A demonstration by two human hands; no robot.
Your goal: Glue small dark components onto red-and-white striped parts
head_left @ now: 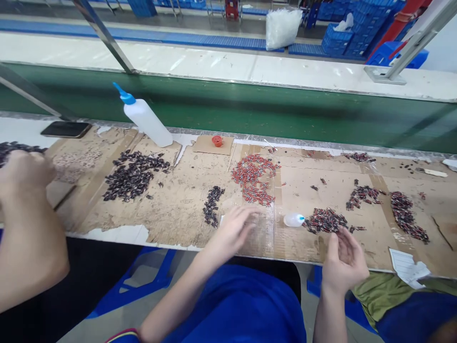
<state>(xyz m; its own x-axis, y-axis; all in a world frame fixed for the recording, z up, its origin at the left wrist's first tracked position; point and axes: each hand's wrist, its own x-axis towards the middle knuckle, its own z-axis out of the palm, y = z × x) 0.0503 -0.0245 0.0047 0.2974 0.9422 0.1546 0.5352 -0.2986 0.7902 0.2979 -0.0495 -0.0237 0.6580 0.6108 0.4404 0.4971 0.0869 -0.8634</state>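
My left hand (237, 227) is over the cardboard, fingers loosely stretched and slightly blurred, with nothing visible in them. Just beyond it lies a heap of small red and black parts (255, 174), and to its left a short row of dark parts (213, 205). At the near edge of a mixed pile of dark and red parts (326, 220), my right hand (345, 259) is closed, thumb and fingertips together. Whatever is between those fingertips is too small to make out. Between my hands lies a small white bottle (294, 219) with a blue tip, touching or close to the mixed pile.
A co-worker's hand (24, 176) is at the far left near dark parts. A tall white squeeze bottle (148, 121), a phone (66, 129) and a red cap (216, 141) stand or lie toward the back. More piles (407, 216) and torn paper (409, 267) are at right.
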